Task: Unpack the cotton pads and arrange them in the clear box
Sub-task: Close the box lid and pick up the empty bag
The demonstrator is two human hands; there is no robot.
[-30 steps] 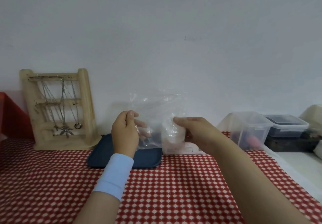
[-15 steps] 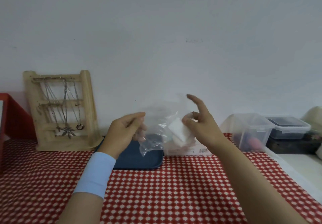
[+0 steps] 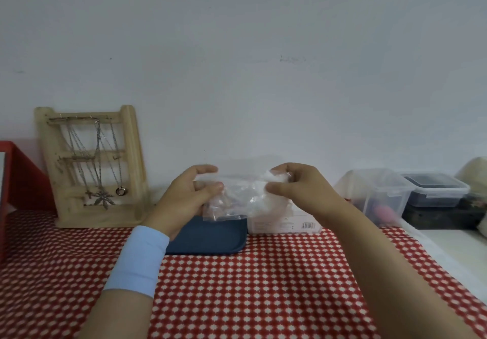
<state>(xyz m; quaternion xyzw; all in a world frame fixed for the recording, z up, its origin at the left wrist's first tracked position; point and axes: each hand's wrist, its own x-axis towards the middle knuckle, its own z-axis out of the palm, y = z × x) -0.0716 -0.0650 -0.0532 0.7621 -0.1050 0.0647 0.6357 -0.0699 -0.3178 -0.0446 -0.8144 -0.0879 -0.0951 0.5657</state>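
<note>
We log a red checked tablecloth [image 3: 237,286], a wooden necklace stand [image 3: 133,159] at 9 o'clock of the hands, a blue tray [image 3: 210,238] at 6 o'clock below them, and a clear box [image 3: 284,224] touching the tray's 3 o'clock edge. A crumpled plastic bag [image 3: 237,193] hangs above the tray and box, our left hand [image 3: 189,196] curled on its 9 o'clock end and our right hand [image 3: 303,188] pinching its 3 o'clock end. White cotton pads [image 3: 276,179] show inside the bag by the right fingertips.
</note>
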